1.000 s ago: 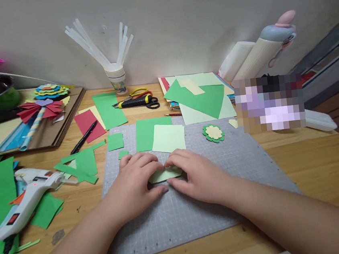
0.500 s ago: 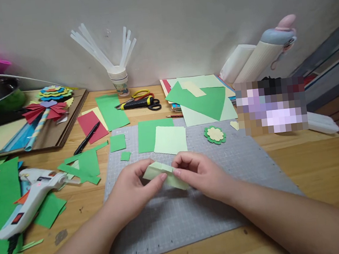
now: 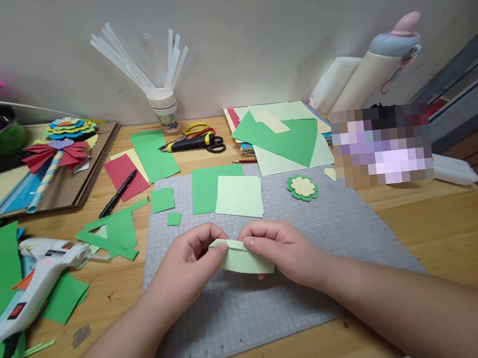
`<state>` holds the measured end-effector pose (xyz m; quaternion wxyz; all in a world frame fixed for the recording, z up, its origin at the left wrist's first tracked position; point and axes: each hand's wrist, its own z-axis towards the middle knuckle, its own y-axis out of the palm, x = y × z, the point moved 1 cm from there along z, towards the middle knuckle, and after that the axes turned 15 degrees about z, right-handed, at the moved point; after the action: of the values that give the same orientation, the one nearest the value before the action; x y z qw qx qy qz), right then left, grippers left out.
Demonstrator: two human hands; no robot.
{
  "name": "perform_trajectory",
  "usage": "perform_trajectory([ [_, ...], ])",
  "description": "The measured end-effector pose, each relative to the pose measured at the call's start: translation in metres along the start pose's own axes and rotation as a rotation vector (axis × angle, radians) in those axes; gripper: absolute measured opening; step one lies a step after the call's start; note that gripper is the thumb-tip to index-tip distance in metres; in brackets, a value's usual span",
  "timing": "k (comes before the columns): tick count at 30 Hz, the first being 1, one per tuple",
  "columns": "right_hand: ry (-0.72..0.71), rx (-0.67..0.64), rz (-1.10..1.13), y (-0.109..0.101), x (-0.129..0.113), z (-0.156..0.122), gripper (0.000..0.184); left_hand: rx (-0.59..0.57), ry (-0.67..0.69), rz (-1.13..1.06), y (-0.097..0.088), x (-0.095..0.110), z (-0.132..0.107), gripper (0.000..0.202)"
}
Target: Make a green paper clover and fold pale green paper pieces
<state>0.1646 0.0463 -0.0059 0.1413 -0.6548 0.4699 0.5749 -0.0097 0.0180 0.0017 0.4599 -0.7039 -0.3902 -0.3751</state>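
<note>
Both hands hold a folded light green paper piece [image 3: 243,258] just above the grey cutting mat [image 3: 316,262]. My left hand [image 3: 192,261] pinches its left end with thumb and fingers curled. On the right end, my right hand [image 3: 283,248] pinches the top fold, its fingers closed over the paper. Behind the hands on the mat lie a light green paper square [image 3: 238,196] overlapping a darker green sheet [image 3: 206,188].
A white glue gun [image 3: 40,277] lies at left among green paper scraps [image 3: 116,232]. A small paper flower [image 3: 303,187] sits on the mat's right. Scissors [image 3: 194,141], a black pen [image 3: 117,194], a cup of glue sticks [image 3: 164,110] and stacked paper sheets [image 3: 286,140] lie farther back.
The hands lifted the folded light green paper off the mat, where they had pressed it flat, and now hold it turned so a wider flap hangs down.
</note>
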Motion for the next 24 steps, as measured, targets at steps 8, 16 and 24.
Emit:
perform_trajectory([
  [8, 0.018, -0.009, 0.011, -0.0004, 0.0038, 0.0006, 0.022, -0.028, 0.036, 0.025, 0.002, 0.0006, 0.0004, 0.006],
  [16, 0.021, -0.012, -0.003, -0.0019, 0.0062, 0.0012, 0.024, -0.037, 0.035, -0.011, 0.0017, -0.0001, 0.0, 0.007],
  [24, -0.123, -0.077, -0.267, -0.0005, 0.0017, -0.0024, 0.02, -0.024, 0.04, 0.033, 0.003, -0.0025, 0.0017, 0.005],
])
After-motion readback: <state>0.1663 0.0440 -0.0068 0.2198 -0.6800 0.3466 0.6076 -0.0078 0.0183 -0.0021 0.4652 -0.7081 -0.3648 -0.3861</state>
